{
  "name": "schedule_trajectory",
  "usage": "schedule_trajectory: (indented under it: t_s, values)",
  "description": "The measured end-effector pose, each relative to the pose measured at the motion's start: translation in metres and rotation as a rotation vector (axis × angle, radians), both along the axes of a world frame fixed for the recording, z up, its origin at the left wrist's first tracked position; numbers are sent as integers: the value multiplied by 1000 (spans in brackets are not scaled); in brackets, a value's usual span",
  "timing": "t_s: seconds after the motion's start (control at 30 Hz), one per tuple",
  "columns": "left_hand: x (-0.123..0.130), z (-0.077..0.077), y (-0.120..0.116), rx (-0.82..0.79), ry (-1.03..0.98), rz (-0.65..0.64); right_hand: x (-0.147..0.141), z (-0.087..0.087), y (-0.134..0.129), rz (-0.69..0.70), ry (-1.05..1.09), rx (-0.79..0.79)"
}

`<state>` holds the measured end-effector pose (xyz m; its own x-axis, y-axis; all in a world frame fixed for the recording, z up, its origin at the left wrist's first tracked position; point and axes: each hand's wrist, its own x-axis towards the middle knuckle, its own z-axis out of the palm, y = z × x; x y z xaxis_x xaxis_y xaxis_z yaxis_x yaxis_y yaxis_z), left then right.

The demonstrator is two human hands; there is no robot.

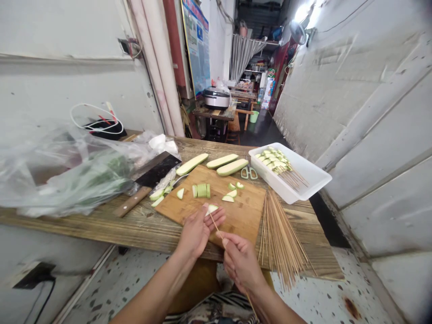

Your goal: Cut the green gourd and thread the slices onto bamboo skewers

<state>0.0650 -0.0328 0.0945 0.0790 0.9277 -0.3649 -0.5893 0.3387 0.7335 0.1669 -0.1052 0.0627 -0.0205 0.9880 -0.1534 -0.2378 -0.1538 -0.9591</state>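
Though tip hidden — right hand (241,263) pinches bamboo skewer (216,226) — left hand (199,231) clamps zucchini piece (212,208)

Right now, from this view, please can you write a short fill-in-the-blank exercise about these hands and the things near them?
The left hand holds a pale ____ piece of squash, and the right hand holds a bamboo skewer to it. The cutting board is made of ____. Loaded skewers lie in a ____ plastic tray. A cleaver lies to the ____ of the board in this view.

Missing words: green; wood; white; left.
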Motion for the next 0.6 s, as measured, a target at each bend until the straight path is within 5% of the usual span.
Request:
schedule_trajectory:
  t_s: [0.37,0.6]
  values:
    - [-1,-3,5,-4,-5,-9,2,9,3,-19,-887,453]
    - [6,-7,-1,-11,1,-32,-2,3,11,-124,-569,385]
